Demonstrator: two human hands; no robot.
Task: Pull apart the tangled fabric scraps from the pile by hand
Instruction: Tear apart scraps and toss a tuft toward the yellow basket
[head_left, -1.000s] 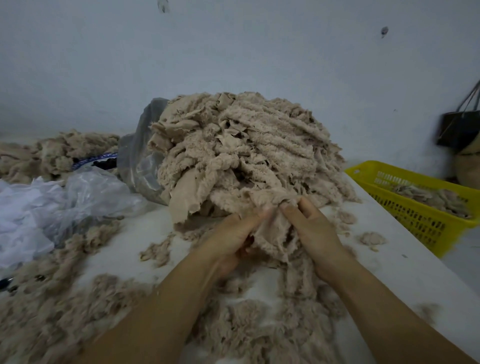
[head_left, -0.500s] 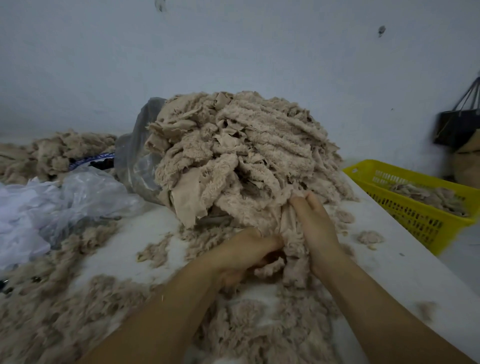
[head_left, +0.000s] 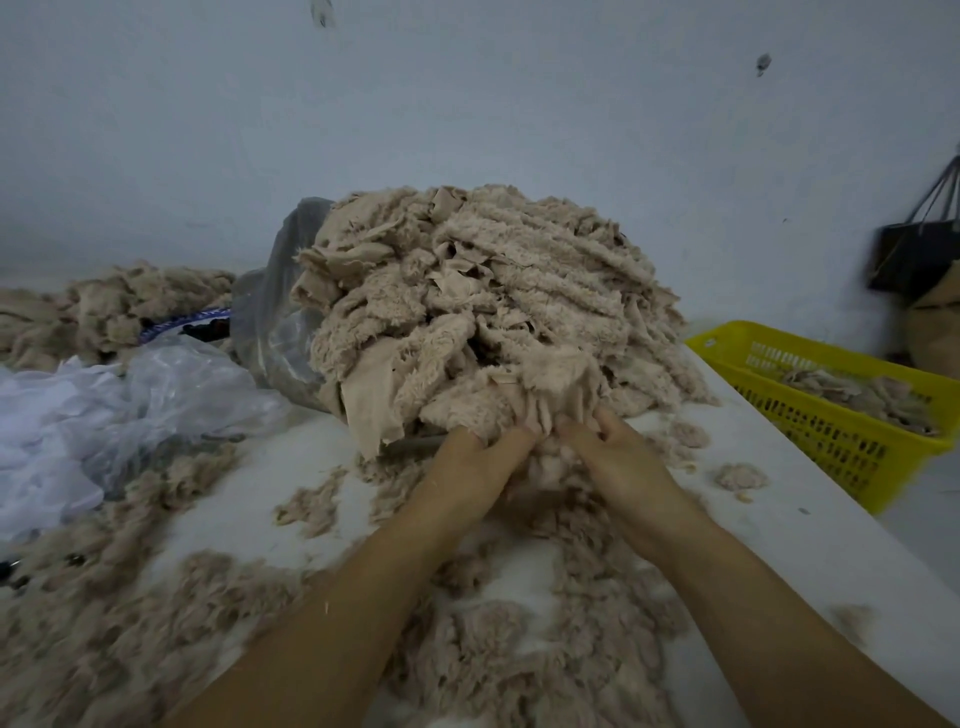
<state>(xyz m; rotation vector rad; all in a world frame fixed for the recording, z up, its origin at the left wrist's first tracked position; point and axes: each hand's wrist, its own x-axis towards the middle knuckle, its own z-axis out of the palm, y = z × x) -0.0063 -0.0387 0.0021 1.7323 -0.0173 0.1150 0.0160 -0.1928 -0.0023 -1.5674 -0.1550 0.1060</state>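
Pile (head_left: 483, 306) blocks ahead; bare table (head_left: 779, 499) lies free toward basket (head_left: 852, 452).

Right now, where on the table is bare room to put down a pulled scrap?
Bare table shows between the plastic bags and the left hand, near the scrap pile, and in a strip between the right hand and the yellow basket. Nearer you, loose fluff crowds it.

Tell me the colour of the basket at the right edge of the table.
Yellow; the basket shows best in the head view.
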